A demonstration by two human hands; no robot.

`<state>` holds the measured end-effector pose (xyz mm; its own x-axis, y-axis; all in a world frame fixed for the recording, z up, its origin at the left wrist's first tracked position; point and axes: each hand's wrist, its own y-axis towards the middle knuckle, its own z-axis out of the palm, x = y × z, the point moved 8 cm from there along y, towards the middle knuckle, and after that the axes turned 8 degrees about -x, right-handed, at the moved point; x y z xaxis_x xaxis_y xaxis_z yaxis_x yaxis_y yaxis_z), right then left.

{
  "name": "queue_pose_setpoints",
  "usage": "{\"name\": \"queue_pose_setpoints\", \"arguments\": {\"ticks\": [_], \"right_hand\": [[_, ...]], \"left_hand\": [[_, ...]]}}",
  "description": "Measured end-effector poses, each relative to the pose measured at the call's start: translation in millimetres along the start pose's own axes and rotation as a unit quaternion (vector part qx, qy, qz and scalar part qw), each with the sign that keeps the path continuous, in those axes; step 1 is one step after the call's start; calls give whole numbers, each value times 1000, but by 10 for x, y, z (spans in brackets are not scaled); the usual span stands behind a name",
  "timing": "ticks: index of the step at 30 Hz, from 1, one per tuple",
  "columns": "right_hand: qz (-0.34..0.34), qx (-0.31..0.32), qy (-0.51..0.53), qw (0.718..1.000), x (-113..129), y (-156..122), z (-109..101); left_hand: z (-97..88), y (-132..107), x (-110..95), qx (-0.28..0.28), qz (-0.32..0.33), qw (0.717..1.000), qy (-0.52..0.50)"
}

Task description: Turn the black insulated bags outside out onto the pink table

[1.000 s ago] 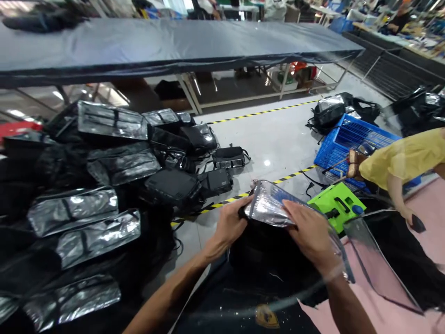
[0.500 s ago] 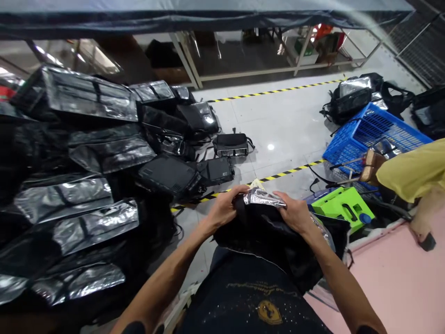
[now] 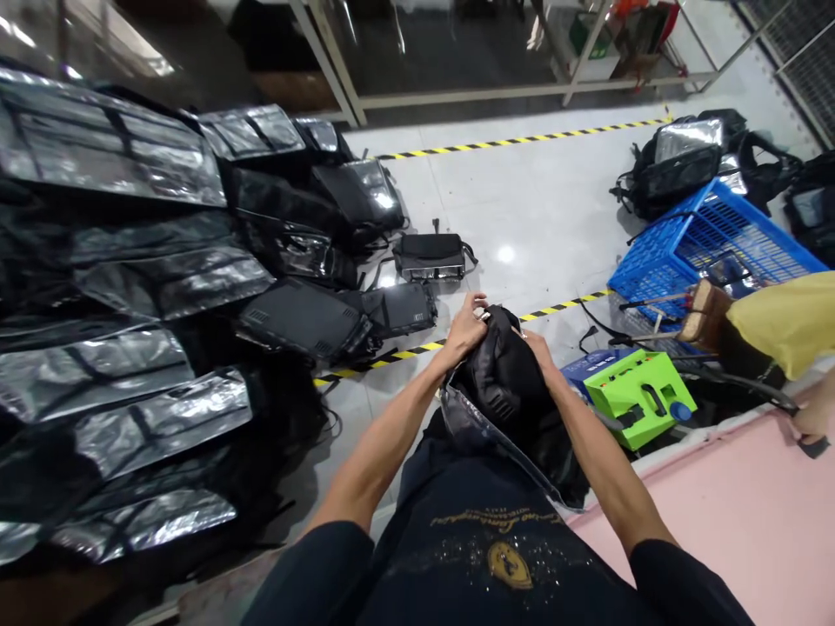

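Note:
A black backpack (image 3: 501,382) stands upright against my body, with a clear plastic bag (image 3: 464,422) hanging loose around its lower part. My left hand (image 3: 464,330) is closed on the top left of the backpack. My right hand (image 3: 536,346) grips its top right, partly hidden behind the bag's bulge. Both forearms reach forward over my dark shirt.
A large heap of plastic-wrapped black bags (image 3: 150,287) fills the floor on the left. A blue crate (image 3: 691,252) and a green box (image 3: 632,396) sit on the right, beside a pink table (image 3: 737,522). Another person's yellow sleeve (image 3: 783,322) shows at far right. Yellow-black floor tape (image 3: 522,139) crosses the grey floor.
The silvery plastic at the backpack's top has been pushed down, baring the black backpack. Both hands rose to its top, and my view tilted further down.

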<state>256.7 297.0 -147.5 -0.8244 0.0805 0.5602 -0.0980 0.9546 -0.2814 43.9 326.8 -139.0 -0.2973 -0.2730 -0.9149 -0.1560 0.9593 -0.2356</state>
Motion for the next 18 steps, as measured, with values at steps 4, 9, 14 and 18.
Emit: {"name": "queue_pose_setpoints", "arguments": {"ticks": [4, 9, 14, 18], "right_hand": [[14, -23, 1, 1000, -111, -130, -246], [8, -77, -20, 997, -267, -390, -408], [67, -49, -57, 995, -354, -322, 103], [72, -48, -105, 991, -411, -254, 141]], "left_hand": [[-130, -252, -16, 158, -44, 986, 42], [-227, -665, -116, 135, -4, 991, 18], [97, -614, 111, 48, -41, 997, 51], [206, -521, 184, 32, -17, 998, 49]]}}
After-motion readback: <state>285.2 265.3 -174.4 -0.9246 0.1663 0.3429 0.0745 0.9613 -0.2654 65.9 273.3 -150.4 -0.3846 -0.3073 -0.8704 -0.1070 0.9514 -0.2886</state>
